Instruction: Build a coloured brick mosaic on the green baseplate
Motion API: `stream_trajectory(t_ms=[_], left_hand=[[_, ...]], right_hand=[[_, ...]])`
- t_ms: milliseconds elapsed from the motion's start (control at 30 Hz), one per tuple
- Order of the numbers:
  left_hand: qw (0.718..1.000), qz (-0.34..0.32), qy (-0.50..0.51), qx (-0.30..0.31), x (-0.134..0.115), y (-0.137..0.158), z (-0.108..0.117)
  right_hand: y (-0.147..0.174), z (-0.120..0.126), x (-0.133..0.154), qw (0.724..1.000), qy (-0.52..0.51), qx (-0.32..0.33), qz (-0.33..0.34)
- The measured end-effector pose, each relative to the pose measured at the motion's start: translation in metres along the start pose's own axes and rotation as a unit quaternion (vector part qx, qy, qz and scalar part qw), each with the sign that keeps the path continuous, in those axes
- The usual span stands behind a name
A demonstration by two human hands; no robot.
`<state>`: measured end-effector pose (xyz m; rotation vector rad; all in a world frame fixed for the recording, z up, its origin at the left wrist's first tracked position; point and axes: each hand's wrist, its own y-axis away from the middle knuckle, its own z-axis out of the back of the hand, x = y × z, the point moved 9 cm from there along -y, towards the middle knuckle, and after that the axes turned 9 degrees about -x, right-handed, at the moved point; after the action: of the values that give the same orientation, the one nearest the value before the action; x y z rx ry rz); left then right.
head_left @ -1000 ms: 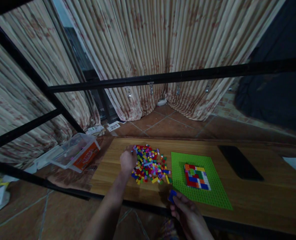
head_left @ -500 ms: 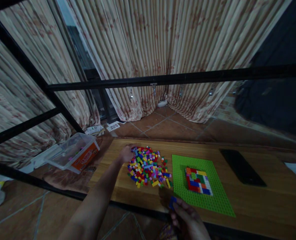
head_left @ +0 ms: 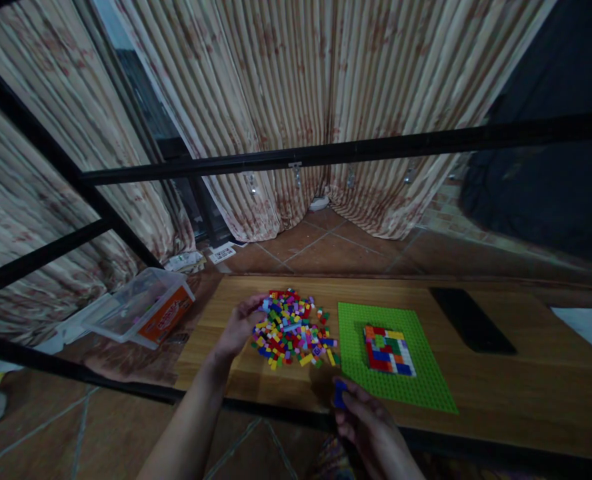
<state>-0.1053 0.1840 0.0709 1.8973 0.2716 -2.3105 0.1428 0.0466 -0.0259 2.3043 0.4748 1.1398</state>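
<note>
Loose toy building bricks point(head_left: 291, 327) of many colours lie in a heap on the wooden table. At the heap's left edge is my left hand point(head_left: 241, 327), its fingers curled in a pinch around what looks like a light blue brick point(head_left: 265, 305); the thumb side is partly hidden. My right hand point(head_left: 369, 417), near the table's front edge, pinches a dark blue brick point(head_left: 340, 395) between thumb and fingers. Right of the heap lies a green baseplate point(head_left: 426, 373), and on it sits a flat, multicoloured block of bricks point(head_left: 390, 351), apart from both hands.
The wooden table point(head_left: 481, 387) also bears a black flat slab point(head_left: 471, 320) on its right and a white sheet point(head_left: 586, 330). A clear plastic box point(head_left: 143, 307) with an orange label stands left of the table. A black metal bar point(head_left: 276, 160) crosses behind it.
My left hand has drawn slightly back and turned, showing more of its back and fingers. My right hand still holds the dark blue brick. The whole view has shifted a little.
</note>
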Motion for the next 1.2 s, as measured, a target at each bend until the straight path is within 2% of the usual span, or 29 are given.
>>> stream_trajectory(t_ms=[67,200,300,400,533,700,800,933,1067,1200], left_hand=[[0.987,0.076,0.141,0.001,0.007,0.018,-0.012],[0.922,0.217,0.319,-0.004,0.022,0.05,-0.039],[0.889,0.282,0.36,0.019,0.025,0.071,-0.059],[0.878,0.304,0.367,0.039,0.019,0.087,-0.072],[0.881,0.295,0.365,0.062,0.009,0.101,-0.084],[0.912,0.241,0.329,0.046,0.0,0.108,-0.087],[0.923,0.23,0.305,0.035,-0.001,0.11,-0.086],[0.929,0.242,0.278,0.04,0.0,0.114,-0.087],[0.924,0.25,0.288,0.024,0.002,0.114,-0.086],[0.925,0.265,0.267,0.045,0.009,0.117,-0.093]], right_hand=[[0.006,-0.012,0.007,1.0,-0.014,0.021,-0.002],[0.016,-0.033,0.023,0.997,-0.033,0.068,0.012],[0.015,-0.04,0.032,0.997,-0.008,0.07,0.034],[0.005,-0.042,0.043,0.994,0.064,0.028,0.089],[-0.003,-0.057,0.07,0.963,0.172,-0.007,0.206],[0.0,-0.078,0.092,0.913,0.274,0.006,0.303],[0.005,-0.086,0.092,0.897,0.308,0.05,0.313],[0.007,-0.09,0.083,0.905,0.304,0.116,0.274],[0.007,-0.088,0.08,0.92,0.264,0.121,0.263],[0.011,-0.088,0.079,0.895,0.3,0.109,0.311]])
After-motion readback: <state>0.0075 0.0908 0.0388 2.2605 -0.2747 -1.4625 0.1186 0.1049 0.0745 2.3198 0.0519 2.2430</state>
